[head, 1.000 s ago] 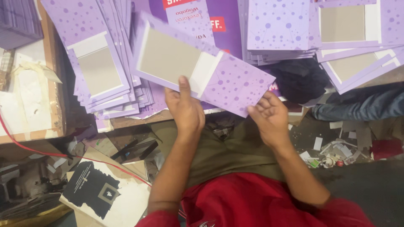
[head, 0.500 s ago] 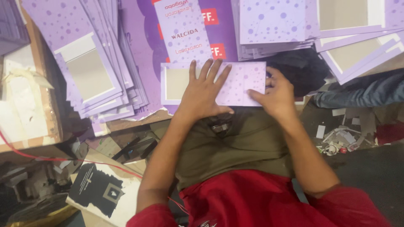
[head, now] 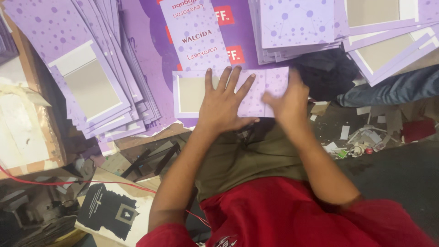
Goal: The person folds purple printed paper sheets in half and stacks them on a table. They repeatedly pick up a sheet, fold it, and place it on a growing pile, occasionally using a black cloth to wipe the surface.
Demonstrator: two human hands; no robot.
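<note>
A lilac dotted cardboard sheet (head: 190,93) with a grey-brown panel lies flat on a big purple printed sheet (head: 151,50) in front of me. My left hand (head: 224,103) presses flat on its middle, fingers spread. My right hand (head: 286,100) rests on the sheet's right end, blurred, fingers bent down on the card. Neither hand grips anything.
A fanned stack of the same lilac sheets (head: 87,73) lies at the left, more stacks (head: 297,27) at the top right. A cardboard box (head: 23,132) stands far left. Paper scraps (head: 361,142) litter the dark floor at right. A red wire (head: 68,183) crosses bottom left.
The sheet, held tilted in the air a second ago, now lies flat on the purple sheet. Both hands have come down on top of it; the left has spread its fingers.
</note>
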